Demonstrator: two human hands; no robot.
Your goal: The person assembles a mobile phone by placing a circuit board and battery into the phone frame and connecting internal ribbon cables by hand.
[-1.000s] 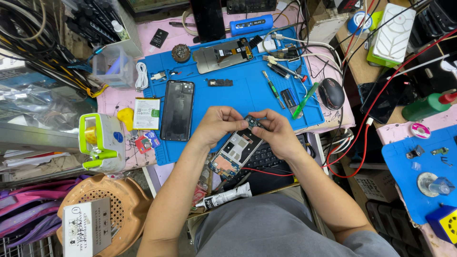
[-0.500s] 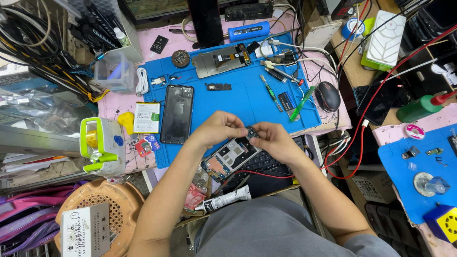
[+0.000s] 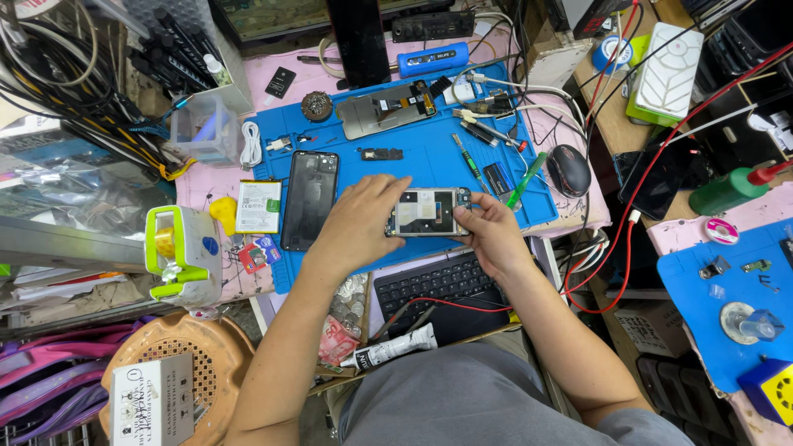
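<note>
I hold an opened phone body (image 3: 425, 211) between both hands, just above the near edge of the blue work mat (image 3: 429, 161); my left hand (image 3: 357, 223) is clamped on its left end, fingers curled over the top edge, and my right hand (image 3: 493, 233) pinches its right end, so the two hands sit close together with only the phone body between them; its pale inner plate faces up.

To the left on the mat lies a black phone back (image 3: 309, 198), flat and lengthwise; just beside it, off the mat on the pink cloth, rests a white rectangular battery (image 3: 258, 206) with a small green patch at its corner; a yellow lump sits at its left edge; below it are small red and blue cards (image 3: 258, 253). A white and lime tape holder (image 3: 180, 248) stands at the bench's left edge. At the lower left a grey printed box (image 3: 152, 400) rests on an orange perforated stool (image 3: 186, 363). A white tube (image 3: 395, 347) lies below the black keyboard (image 3: 438, 285), which is crossed by a red wire.

Beyond my hands the middle of the mat is bare; a grey phone frame (image 3: 384, 109) lies at its far edge, a green screwdriver (image 3: 469, 161) and a black mouse (image 3: 569, 170) towards the right edge.
</note>
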